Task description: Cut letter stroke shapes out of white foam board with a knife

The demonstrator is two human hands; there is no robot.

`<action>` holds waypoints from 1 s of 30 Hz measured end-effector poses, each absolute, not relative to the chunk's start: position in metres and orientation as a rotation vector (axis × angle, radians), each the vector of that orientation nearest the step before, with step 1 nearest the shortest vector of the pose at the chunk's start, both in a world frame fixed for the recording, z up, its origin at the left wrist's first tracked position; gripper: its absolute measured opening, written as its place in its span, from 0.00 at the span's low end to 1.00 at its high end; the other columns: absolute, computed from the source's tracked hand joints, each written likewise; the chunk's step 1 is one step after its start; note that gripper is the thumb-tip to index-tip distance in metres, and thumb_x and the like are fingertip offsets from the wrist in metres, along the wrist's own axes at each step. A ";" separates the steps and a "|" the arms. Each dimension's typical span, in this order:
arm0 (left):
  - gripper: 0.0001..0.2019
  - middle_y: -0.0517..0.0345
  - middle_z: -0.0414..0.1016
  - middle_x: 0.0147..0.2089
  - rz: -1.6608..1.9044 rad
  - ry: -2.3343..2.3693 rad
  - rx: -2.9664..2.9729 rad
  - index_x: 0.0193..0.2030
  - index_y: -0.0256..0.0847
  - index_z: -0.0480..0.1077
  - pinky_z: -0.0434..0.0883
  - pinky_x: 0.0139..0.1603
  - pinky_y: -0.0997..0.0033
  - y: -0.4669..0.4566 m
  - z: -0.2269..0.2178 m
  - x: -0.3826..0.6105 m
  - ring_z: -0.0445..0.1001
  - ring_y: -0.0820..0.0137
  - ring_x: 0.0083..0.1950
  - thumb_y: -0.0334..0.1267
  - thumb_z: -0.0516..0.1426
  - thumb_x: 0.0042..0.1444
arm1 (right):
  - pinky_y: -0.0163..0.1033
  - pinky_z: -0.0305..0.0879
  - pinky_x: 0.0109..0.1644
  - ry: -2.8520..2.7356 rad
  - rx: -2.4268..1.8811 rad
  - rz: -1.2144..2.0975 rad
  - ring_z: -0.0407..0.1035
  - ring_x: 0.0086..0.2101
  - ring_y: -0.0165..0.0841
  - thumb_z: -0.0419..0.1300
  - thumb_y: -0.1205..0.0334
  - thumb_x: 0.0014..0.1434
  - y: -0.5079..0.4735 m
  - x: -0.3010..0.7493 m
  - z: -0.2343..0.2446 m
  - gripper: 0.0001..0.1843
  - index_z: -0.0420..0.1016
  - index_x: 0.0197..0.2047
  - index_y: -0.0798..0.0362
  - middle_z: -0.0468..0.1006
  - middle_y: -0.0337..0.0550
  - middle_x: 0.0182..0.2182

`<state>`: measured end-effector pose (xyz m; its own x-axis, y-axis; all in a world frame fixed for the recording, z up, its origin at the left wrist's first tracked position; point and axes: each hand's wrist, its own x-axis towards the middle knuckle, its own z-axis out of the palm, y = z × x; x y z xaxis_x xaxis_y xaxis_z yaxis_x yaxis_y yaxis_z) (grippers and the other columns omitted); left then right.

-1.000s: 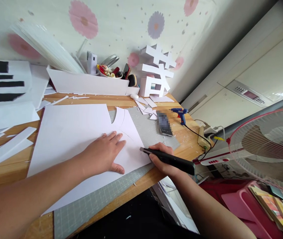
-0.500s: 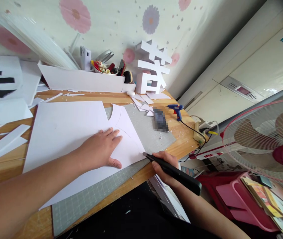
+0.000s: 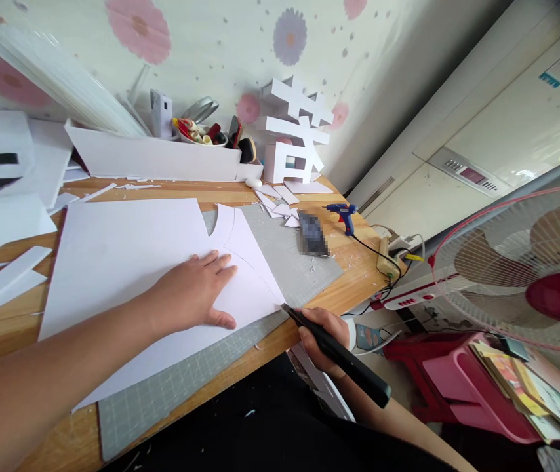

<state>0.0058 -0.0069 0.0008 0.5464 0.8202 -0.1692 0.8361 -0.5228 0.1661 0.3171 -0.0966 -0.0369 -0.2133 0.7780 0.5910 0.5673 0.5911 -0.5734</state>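
My left hand (image 3: 192, 292) lies flat with fingers spread on a large white sheet (image 3: 127, 262), pressing it down on a grey cutting mat (image 3: 181, 387). A curved cut line runs through the sheet just right of my fingers. My right hand (image 3: 323, 335) is closed round a black utility knife (image 3: 339, 357). The knife's tip sits at the sheet's right corner, by the table's front edge.
A wooden table (image 3: 353, 275) carries white offcuts, a blue glue gun (image 3: 341, 213) with its cable, a blurred phone (image 3: 311, 235), a white foam character (image 3: 292, 131) and a tool-filled white tray (image 3: 152, 157). A red-rimmed fan (image 3: 530, 269) and a pink stool (image 3: 461, 387) stand on the right.
My right hand has drawn the knife toward me, from on the sheet's right edge to its corner at the table's front. My left hand has stayed pressed on the sheet.
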 end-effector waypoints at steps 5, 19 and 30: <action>0.55 0.34 0.56 0.82 -0.143 1.401 2.556 0.77 0.37 0.63 0.56 0.78 0.40 -0.009 0.008 0.008 0.53 0.38 0.82 0.71 0.67 0.52 | 0.49 0.84 0.34 -1.909 -1.046 0.278 0.86 0.33 0.46 0.62 0.56 0.68 -0.096 0.318 -0.038 0.10 0.79 0.52 0.42 0.89 0.46 0.37; 0.56 0.29 0.51 0.83 -0.224 1.403 2.574 0.78 0.32 0.62 0.54 0.79 0.35 -0.023 0.025 0.015 0.50 0.36 0.83 0.66 0.70 0.50 | 0.44 0.82 0.34 -1.844 -1.054 0.287 0.85 0.32 0.43 0.63 0.64 0.61 -0.093 0.318 -0.043 0.11 0.79 0.47 0.43 0.89 0.43 0.34; 0.34 0.33 0.61 0.79 -0.124 1.733 2.466 0.73 0.37 0.70 0.59 0.76 0.36 -0.005 0.022 -0.007 0.56 0.37 0.81 0.55 0.62 0.66 | 0.46 0.80 0.40 -1.364 -1.291 0.704 0.80 0.29 0.39 0.71 0.45 0.59 -0.047 0.304 -0.036 0.25 0.83 0.54 0.49 0.85 0.41 0.29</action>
